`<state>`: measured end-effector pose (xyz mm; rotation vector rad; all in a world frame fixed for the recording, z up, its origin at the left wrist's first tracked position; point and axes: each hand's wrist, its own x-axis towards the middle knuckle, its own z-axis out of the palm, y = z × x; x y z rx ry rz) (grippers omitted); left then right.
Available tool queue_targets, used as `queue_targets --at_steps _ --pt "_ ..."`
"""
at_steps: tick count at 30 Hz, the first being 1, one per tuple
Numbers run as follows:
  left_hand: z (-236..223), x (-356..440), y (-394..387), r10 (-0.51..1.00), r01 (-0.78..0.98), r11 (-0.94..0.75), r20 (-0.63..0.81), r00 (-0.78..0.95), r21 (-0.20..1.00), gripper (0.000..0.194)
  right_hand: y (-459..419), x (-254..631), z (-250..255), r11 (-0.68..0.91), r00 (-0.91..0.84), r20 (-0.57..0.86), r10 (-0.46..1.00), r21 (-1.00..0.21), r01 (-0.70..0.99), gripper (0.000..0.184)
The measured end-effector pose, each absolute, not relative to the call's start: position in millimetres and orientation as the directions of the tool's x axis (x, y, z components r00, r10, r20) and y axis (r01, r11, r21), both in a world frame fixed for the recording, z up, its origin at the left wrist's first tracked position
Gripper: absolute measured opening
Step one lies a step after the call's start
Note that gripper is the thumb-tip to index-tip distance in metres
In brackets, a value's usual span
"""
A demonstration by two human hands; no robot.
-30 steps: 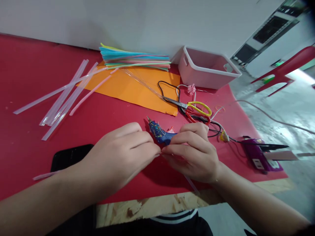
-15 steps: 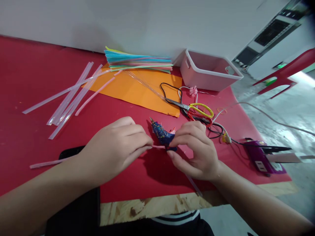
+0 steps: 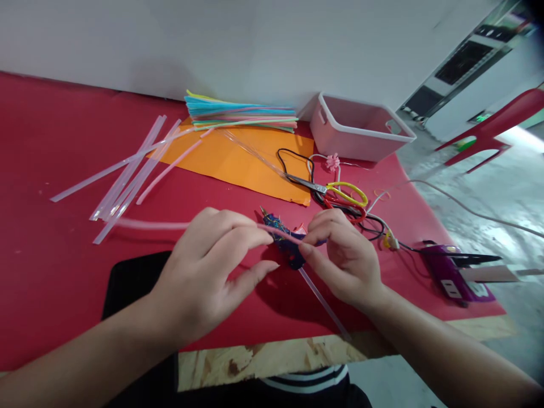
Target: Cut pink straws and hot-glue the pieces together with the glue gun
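Note:
My right hand pinches the end of a pink pipe cleaner between thumb and fingers. The pipe cleaner runs leftward behind my left hand and sticks out beyond it. My left hand's thumb and fingers are apart, close along the stem; whether the fingers touch it is hidden. Just beyond the stem is a dark blue glue gun, strung with glue threads, its metal nozzle pointing up-left. My right hand covers part of it. A clear glue stick extends from near the gun toward the table's front edge.
Clear glue sticks lie at left, near orange paper and a pipe cleaner bundle. Scissors, cables and a pink bin are at right. A purple power strip sits at the right edge; a black phone-like slab lies front-left.
My left thumb and fingers have parted. The pipe cleaner is raised from the gun's near side to across it, its left end swung upward, and my right fingers now pinch its end.

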<state>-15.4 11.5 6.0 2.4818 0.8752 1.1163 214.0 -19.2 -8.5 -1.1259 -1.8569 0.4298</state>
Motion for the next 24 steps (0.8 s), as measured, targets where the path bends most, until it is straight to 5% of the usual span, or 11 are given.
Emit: queue_targets --at_steps 2,4,6,8,15,24 --pt "7.5 -7.8 1.5 0.829 0.375 -0.507 0.318 0.461 0.776 0.007 -19.2 214.0 -9.6 0.449 -0.072 0.469 0.88 -0.774 0.446 0.01" --pt "8.9 2.6 -5.2 0.923 0.224 -0.013 -0.074 0.378 0.974 0.01 -19.3 212.6 -11.2 0.387 -0.013 0.412 0.911 -0.842 0.375 0.009" --pt "9.7 13.9 -7.3 0.859 0.003 0.363 -0.336 0.385 0.932 0.019 -19.8 210.3 -12.7 0.357 0.005 0.38 0.925 -0.872 0.335 0.008" --pt "10.1 24.2 -5.6 0.793 -0.172 0.559 -0.463 0.395 0.811 0.021 -20.8 207.9 -13.5 0.357 -0.008 0.377 0.926 -0.868 0.345 0.008" --pt "9.3 40.5 0.6 0.792 -0.442 0.609 -0.473 0.386 0.659 0.008 -24.9 202.6 -11.8 0.466 -0.13 0.465 0.876 -0.747 0.474 0.01" --pt "11.2 28.8 -0.3 0.834 -0.1 0.451 -0.379 0.4 0.887 0.013 -23.3 211.0 -8.5 0.468 -0.163 0.444 0.881 -0.771 0.432 0.006"
